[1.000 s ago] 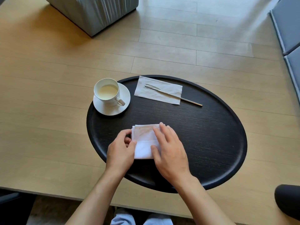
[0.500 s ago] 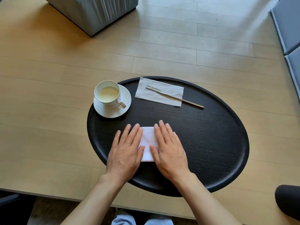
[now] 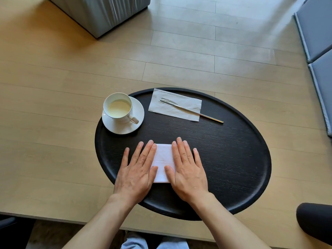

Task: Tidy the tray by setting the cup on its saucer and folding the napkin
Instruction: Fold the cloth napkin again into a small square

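A folded white napkin point(image 3: 163, 161) lies near the front of the black oval tray point(image 3: 233, 159). My left hand point(image 3: 137, 169) rests flat on its left side and my right hand point(image 3: 186, 169) flat on its right side, fingers spread, so only the middle strip of the napkin shows. At the tray's back left, a white cup point(image 3: 118, 107) with pale liquid stands upright on its white saucer point(image 3: 125, 127), handle pointing to the front right.
A grey napkin point(image 3: 186, 104) with a slim metal utensil point(image 3: 201, 114) across it lies at the tray's back. The tray sits on a light wooden table point(image 3: 45, 123). A grey block point(image 3: 100, 13) stands far left; blue cushions point(image 3: 319, 33) lie at right, a dark rounded object point(image 3: 316, 223) at bottom right.
My left hand let go of the napkin's left edge and flattened onto it. Both hands then slid slightly apart, so more of the folded napkin shows between them.
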